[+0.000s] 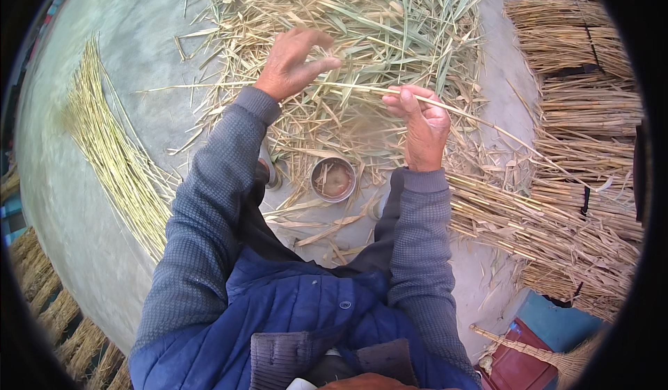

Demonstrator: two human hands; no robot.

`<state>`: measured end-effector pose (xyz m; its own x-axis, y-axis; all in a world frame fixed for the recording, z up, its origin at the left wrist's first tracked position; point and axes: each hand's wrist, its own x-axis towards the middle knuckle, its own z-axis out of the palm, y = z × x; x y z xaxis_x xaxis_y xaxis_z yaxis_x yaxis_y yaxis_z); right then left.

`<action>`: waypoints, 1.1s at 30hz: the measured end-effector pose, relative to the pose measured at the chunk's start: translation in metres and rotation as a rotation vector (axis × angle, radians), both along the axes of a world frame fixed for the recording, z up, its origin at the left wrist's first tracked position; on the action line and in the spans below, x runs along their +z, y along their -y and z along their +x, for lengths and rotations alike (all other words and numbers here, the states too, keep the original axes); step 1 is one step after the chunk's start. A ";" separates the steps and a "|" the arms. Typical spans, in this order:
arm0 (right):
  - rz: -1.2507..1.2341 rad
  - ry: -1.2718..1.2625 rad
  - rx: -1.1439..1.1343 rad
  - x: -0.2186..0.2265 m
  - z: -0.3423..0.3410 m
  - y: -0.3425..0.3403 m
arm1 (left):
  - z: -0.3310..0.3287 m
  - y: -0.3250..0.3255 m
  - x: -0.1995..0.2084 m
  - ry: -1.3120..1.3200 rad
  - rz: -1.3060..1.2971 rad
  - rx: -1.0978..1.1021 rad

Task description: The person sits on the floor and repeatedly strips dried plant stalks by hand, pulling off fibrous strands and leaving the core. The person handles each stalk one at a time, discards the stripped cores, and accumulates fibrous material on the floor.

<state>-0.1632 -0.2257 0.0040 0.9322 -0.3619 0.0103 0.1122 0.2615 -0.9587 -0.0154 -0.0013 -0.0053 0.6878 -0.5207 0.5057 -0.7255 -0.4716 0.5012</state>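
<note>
A long, thin yellow-green reed stalk (362, 89) crosses in front of me, running from left to lower right. My right hand (423, 122) pinches it between thumb and fingers. My left hand (293, 61) is beside the stalk, thumb and curved fingers spread apart; the stalk passes behind that hand and wrist, and I see nothing gripped there. Beneath both hands spreads a heap of stripped dry and green leaves (390, 21). Between my feet stands a small round metal bowl (332, 180) with reddish-brown contents and bits of leaf.
A bundle of clean pale stalks (118, 146) lies on the grey floor (156, 49) at left. Leafy stalks (515, 223) lie at my right, close to stacked tied reed bundles (584, 105). A straw hand broom (543, 355) lies on a dark red object (518, 369) at lower right.
</note>
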 end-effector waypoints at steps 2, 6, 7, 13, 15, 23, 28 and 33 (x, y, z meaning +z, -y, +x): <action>0.008 0.011 0.064 -0.003 0.003 -0.008 | -0.013 0.016 0.004 -0.134 -0.046 -0.275; 0.062 -0.091 -0.044 0.000 0.005 -0.001 | -0.009 0.010 0.019 -0.380 0.177 -0.244; 0.077 -0.060 -0.067 0.004 0.003 0.007 | -0.007 0.004 0.021 -0.423 0.175 -0.219; 0.055 -0.033 -0.068 0.007 0.001 0.020 | -0.008 -0.001 0.003 -0.190 0.095 -0.240; 0.071 -0.033 -0.069 0.005 0.001 0.021 | -0.005 -0.006 -0.001 -0.208 0.076 -0.267; 0.145 -0.099 -0.114 0.005 0.000 0.039 | 0.004 -0.031 0.015 -0.144 0.225 -0.110; 0.178 -0.085 0.130 -0.003 0.007 0.001 | -0.030 0.032 0.004 -0.560 -0.038 -0.254; 0.084 -0.108 -0.003 0.004 0.007 0.002 | -0.029 0.032 0.000 -0.700 -0.201 -0.250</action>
